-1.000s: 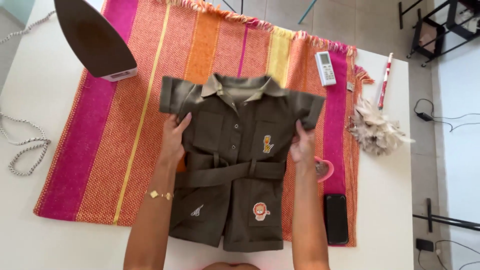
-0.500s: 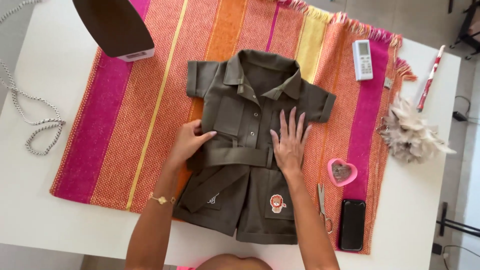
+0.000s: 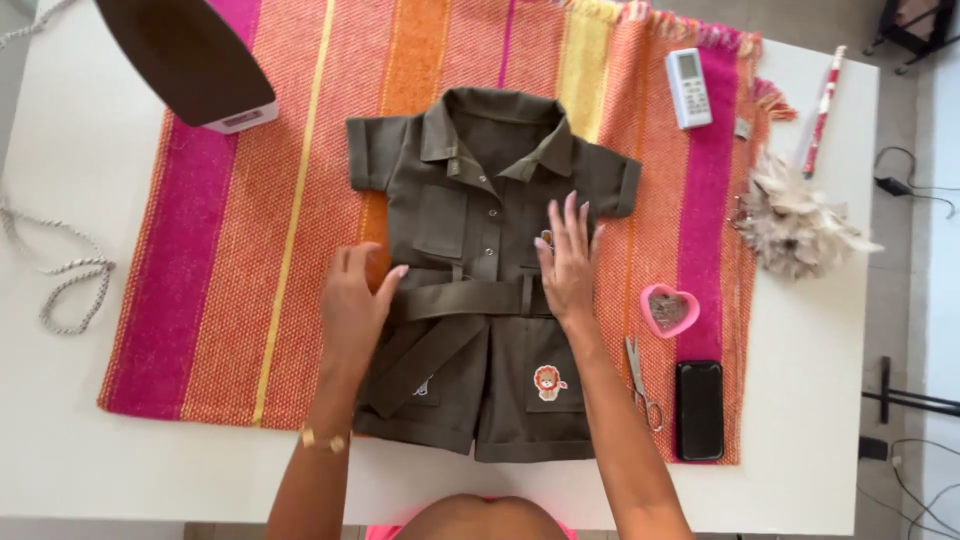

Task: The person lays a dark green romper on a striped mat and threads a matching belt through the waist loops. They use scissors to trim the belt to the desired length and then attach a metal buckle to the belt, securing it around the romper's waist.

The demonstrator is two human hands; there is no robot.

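Child's romper [image 3: 480, 250], olive-brown, short sleeves, collar, button placket, belt at the waist, small lion patch on one leg. Laid flat, front side up, on the striped cloth. Long axis runs away from the person: collar at the far end, leg hems at the near end, close to the cloth's near edge. Sleeves spread to either side.

Striped cloth [image 3: 230, 280], woven, pink, orange and yellow bands, fringe along one edge. Spread over the white table [image 3: 60, 440]; bands run parallel to the garment's long axis.

Left hand [image 3: 352, 305]: resting on the garment's waist edge, at the belt's end, fingers loosely curled, thumb out. Whether it pinches the fabric cannot be told. Gold bracelet at the wrist.

Right hand [image 3: 568, 268]: open and flat, fingers spread, palm pressed on the chest and belt; holds nothing.

Iron [image 3: 190, 60], dark soleplate showing, standing on its heel at the far corner of the cloth, well apart from the garment.

Remote control [image 3: 688, 88], white, on the cloth's far side.

Heart-shaped pink dish [image 3: 669, 310], scissors [image 3: 641, 372] and black phone [image 3: 699, 410], grouped beside the right forearm.

Feather duster [image 3: 795, 215], pale, on the table past the fringe.

Grey cord [image 3: 60, 270], looped on the table.
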